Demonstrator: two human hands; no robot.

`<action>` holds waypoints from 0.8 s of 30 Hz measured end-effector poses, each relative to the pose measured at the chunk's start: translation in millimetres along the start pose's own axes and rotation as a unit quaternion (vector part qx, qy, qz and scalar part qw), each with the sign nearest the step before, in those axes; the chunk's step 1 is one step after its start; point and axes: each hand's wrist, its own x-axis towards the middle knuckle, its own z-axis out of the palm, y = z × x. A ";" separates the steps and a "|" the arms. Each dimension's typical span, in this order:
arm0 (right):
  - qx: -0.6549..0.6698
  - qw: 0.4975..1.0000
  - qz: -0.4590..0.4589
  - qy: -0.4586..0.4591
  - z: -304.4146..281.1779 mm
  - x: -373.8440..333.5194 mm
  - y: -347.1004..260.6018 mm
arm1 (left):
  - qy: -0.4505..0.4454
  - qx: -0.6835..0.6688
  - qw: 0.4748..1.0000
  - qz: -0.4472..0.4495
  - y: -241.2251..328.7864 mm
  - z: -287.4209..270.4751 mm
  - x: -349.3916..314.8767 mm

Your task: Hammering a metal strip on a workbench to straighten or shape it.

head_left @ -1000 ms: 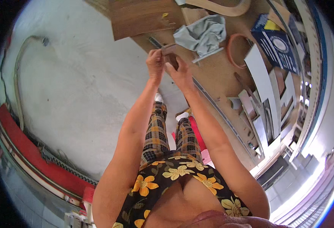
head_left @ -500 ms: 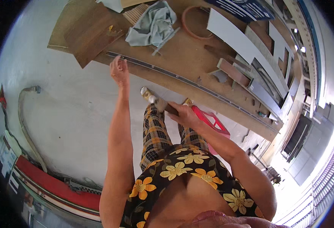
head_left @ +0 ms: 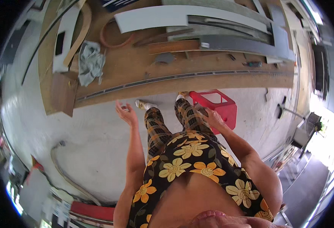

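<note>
We are grasping a short, dark brown block [head_left: 201,110], material unclear, in our right hand [head_left: 215,119], near the front edge of the brown wooden table [head_left: 127,62]. From the grip it is pointing forward-left, long axis slanting toward that edge. Our left hand [head_left: 127,114], farther off, is hanging loosely open, empty-looking.

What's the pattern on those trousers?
The trousers are dark plaid with yellow, best in the head view.
</note>
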 end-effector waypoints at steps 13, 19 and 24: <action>0.114 0.951 0.264 0.113 12.0 -92.7 188.0 | -0.270 -0.027 0.939 0.210 129.0 93.2 -76.6; 0.185 0.910 0.340 0.151 58.3 -127.9 198.6 | -0.310 -0.004 0.921 0.236 124.3 94.9 -49.5; 0.279 0.868 0.387 0.137 71.2 -157.4 164.1 | -0.342 0.005 0.900 0.270 126.8 81.7 -40.8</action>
